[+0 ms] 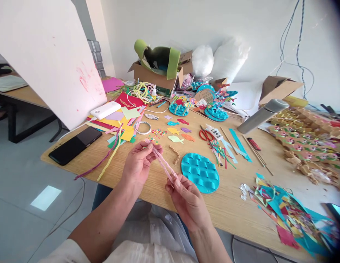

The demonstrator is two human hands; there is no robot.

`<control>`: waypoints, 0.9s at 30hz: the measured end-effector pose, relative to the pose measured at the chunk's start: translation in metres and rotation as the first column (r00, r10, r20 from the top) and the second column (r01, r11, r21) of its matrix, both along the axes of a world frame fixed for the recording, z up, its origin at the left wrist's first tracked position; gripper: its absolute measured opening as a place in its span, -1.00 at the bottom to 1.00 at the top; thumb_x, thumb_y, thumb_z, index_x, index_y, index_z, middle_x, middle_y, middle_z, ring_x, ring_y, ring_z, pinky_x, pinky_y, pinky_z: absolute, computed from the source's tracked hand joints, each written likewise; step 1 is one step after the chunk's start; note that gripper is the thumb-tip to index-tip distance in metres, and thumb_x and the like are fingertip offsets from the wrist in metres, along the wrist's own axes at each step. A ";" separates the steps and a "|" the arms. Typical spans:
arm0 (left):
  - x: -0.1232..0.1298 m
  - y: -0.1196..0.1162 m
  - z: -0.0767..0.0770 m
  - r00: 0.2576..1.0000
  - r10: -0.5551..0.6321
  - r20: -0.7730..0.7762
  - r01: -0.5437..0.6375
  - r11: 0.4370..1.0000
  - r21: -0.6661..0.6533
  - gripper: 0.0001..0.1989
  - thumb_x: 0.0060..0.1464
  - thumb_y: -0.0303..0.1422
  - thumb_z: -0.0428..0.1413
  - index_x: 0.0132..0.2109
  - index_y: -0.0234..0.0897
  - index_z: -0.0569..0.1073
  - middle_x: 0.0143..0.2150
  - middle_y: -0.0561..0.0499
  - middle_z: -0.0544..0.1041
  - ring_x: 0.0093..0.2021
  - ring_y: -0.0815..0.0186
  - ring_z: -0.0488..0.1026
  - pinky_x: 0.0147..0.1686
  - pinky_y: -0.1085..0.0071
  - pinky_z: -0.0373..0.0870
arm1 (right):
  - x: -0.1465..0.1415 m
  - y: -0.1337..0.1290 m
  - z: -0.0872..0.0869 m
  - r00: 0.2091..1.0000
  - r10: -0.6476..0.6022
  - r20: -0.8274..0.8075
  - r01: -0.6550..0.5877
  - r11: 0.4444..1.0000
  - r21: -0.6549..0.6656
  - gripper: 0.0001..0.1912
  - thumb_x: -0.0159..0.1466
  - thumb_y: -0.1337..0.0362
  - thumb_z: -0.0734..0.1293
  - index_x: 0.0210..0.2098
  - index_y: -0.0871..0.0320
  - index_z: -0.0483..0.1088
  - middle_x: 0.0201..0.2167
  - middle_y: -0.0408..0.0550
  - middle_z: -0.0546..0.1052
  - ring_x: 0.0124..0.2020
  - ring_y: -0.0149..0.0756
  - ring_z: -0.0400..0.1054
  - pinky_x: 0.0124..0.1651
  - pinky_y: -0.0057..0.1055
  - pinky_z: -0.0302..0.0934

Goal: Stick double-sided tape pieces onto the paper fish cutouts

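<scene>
A pale pink fuzzy craft cord (pixel 164 164) runs doubled between my two hands above the table's front edge. My left hand (pixel 137 160) pinches its upper left end. At the lower right end, the fingers of my right hand (pixel 188 199) are closed on it. Just right of the cord lies a blue oval (pixel 200 172) with a woven, scaly surface. A short twisted brown cord (pixel 174 154) rests between the oval and my left hand. Behind them are several paper fish, among them a yellow fish (pixel 173 130) and an orange fish (pixel 188 137).
Red-handled scissors (pixel 206 135), a glue bottle (pixel 214 132) and paper strips lie right of the fish. A grey flask (pixel 263 116) lies farther right, paper scraps (pixel 293 215) nearer. On the left are a black phone (pixel 75 145), a power bank (pixel 105 109), coloured paper and a tape roll (pixel 142 127).
</scene>
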State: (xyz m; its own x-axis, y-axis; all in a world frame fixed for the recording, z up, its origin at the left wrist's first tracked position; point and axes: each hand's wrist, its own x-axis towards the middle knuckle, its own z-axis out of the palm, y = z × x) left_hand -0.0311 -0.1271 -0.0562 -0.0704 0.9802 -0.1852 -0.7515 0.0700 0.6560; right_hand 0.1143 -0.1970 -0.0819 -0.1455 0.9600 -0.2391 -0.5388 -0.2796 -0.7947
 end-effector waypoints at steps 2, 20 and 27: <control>0.002 -0.001 0.000 0.999 -0.030 0.036 0.030 1.000 -0.008 -0.83 -0.15 -0.48 0.31 -0.39 -0.31 0.46 -0.41 0.01 0.63 -0.33 0.31 0.59 -0.10 0.32 0.45 | 0.004 -0.002 -0.003 0.999 -0.001 -0.032 0.000 1.000 -0.029 -0.80 0.06 0.16 0.50 -0.50 0.12 0.46 -0.46 -0.11 0.39 -0.40 -0.38 0.22 -0.28 -0.43 0.19; 0.023 -0.012 0.001 0.998 0.023 0.063 -0.026 0.999 0.037 -0.82 -0.12 -0.42 0.32 -0.36 -0.29 0.47 -0.32 0.01 0.64 -0.20 0.19 0.60 -0.02 0.19 0.43 | 0.007 -0.005 -0.016 0.924 -0.247 0.291 0.225 0.968 0.109 -0.74 0.08 0.10 0.49 -0.36 0.10 0.42 -0.48 -0.18 0.39 -0.45 -0.41 0.22 -0.37 -0.47 0.16; 0.019 -0.010 -0.004 0.977 -0.095 0.193 0.104 0.994 -0.040 -0.84 -0.12 -0.46 0.31 -0.37 -0.32 0.47 -0.25 -0.08 0.65 -0.18 0.24 0.60 0.04 0.25 0.39 | 0.014 -0.008 -0.016 0.860 -0.237 0.452 0.156 0.965 0.208 -0.74 0.15 0.06 0.43 -0.34 0.11 0.42 -0.48 -0.16 0.39 -0.42 -0.38 0.22 -0.34 -0.46 0.16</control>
